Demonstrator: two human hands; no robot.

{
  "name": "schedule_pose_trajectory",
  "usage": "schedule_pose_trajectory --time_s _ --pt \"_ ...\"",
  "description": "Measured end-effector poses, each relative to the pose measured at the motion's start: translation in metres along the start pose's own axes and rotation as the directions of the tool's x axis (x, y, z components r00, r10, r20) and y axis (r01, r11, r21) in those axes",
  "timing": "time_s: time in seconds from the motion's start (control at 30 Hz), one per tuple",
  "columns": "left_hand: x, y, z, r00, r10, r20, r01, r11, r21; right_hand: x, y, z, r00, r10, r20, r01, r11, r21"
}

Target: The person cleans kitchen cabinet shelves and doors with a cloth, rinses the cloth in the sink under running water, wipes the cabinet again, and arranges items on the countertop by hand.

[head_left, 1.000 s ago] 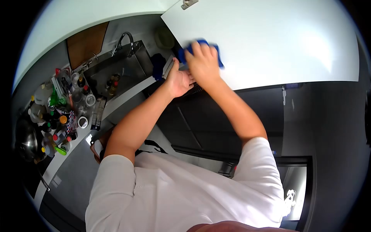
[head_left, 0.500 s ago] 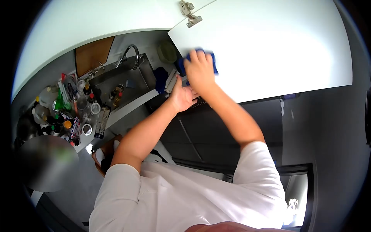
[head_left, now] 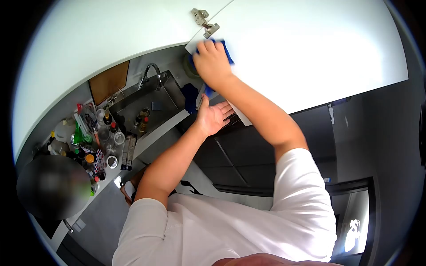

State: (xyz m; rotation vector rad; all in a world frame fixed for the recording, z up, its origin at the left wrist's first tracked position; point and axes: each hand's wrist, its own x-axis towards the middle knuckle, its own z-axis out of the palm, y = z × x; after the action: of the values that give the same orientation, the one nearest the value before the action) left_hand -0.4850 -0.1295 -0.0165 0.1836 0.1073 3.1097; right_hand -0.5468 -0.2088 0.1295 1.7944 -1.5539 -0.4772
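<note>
A blue cloth (head_left: 227,53) is bunched under my right hand (head_left: 213,65), its edges showing past the fingers. That hand presses it on the white cabinet door (head_left: 310,57), near the door's left edge and just below the metal hinge (head_left: 205,24). Lower down, my left hand (head_left: 213,117) is held palm up with its fingers spread, close to the door's lower left corner. A strip of blue shows just above its thumb.
Below on the left, a steel sink (head_left: 171,95) with a curved faucet (head_left: 155,68) has a dark blue cloth (head_left: 191,96) at its right edge. Bottles, jars and a carton (head_left: 128,151) crowd the counter, and a brown board (head_left: 108,83) leans behind.
My right hand has slid the blue cloth up and left along the door, closer to the hinge. My left hand stays open in nearly the same place. The view has shifted slightly.
</note>
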Motion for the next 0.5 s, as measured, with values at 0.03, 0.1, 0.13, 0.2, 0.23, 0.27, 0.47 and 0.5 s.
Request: schedule_pose_trajectory --time_s 0.03,0.1,0.13,0.2,0.23,0.27,0.47,0.5 --pt "0.002 0.002 0.000 1.000 0.001 0.023 -0.001 1.000 0.015 0.019 0.005 0.003 0.999 0.033 -0.039 -0.033 0.999 -0.001" --pt "0.003 0.006 -0.001 1.000 -0.010 -0.004 0.010 1.000 -0.006 0.023 0.000 0.002 0.996 0.070 -0.049 -0.071 0.997 -0.027" --pt "0.000 0.002 -0.001 0.999 -0.023 -0.032 0.022 0.999 -0.049 0.007 -0.001 -0.002 0.995 0.090 -0.035 -0.092 0.995 -0.030" --pt "0.001 0.000 -0.002 0.999 -0.008 -0.034 0.005 0.997 -0.078 -0.052 0.000 -0.025 0.999 0.044 0.005 -0.044 0.997 0.065" --pt "0.000 -0.001 0.000 1.000 0.007 -0.022 -0.008 0.997 -0.077 -0.089 0.002 -0.035 0.999 0.045 0.021 -0.047 0.995 0.091" --pt "0.003 -0.003 -0.002 1.000 0.007 -0.002 -0.008 0.995 -0.094 -0.124 0.007 -0.047 1.000 0.022 -0.009 -0.022 0.996 0.083" --pt "0.007 0.000 0.003 0.999 0.011 0.035 -0.012 1.000 0.006 -0.083 0.140 -0.167 0.918 0.232 -0.321 -0.314 0.921 -0.232" --pt "0.007 0.000 0.004 1.000 0.013 0.005 -0.013 1.000 -0.012 -0.066 0.153 -0.181 0.845 0.239 -0.477 -0.428 0.837 -0.339"
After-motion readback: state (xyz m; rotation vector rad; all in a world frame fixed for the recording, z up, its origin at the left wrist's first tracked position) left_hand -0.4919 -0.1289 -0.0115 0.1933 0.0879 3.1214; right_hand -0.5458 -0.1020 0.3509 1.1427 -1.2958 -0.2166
